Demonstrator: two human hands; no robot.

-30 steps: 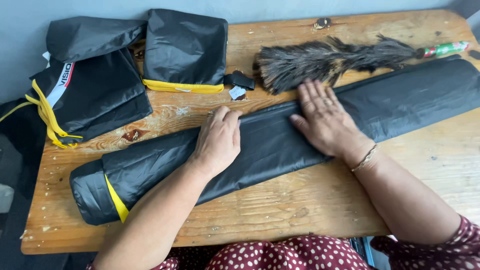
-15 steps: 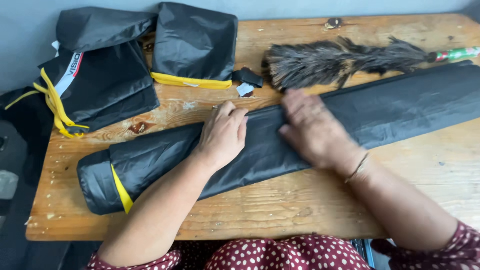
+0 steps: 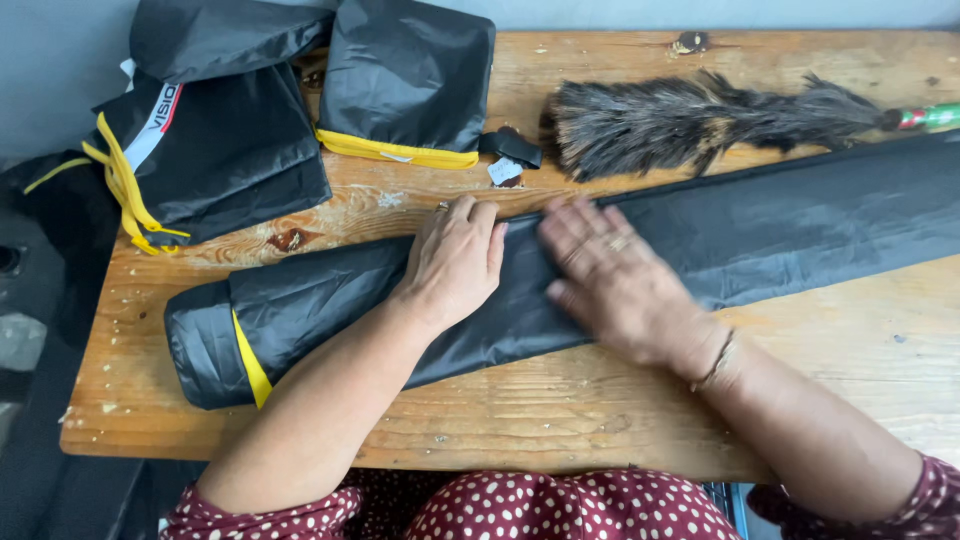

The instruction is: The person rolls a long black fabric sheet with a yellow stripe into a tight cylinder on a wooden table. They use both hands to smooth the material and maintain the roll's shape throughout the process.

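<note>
Both hands are lying flat, fingers spread, gripping nothing: left hand (image 3: 455, 262) and right hand (image 3: 610, 280) are pressing the long black fabric roll (image 3: 760, 235) beneath them. It is looking soft, light, slippery; best pinched along its near edge.

The left hand (image 3: 455, 262) lies flat, palm down, with the fingers close together and pointing away from the body. The right hand (image 3: 610, 280) is also flat and palm down, just beside the left one, fingers a little spread, and it looks blurred. Both forearms are bare.
</note>
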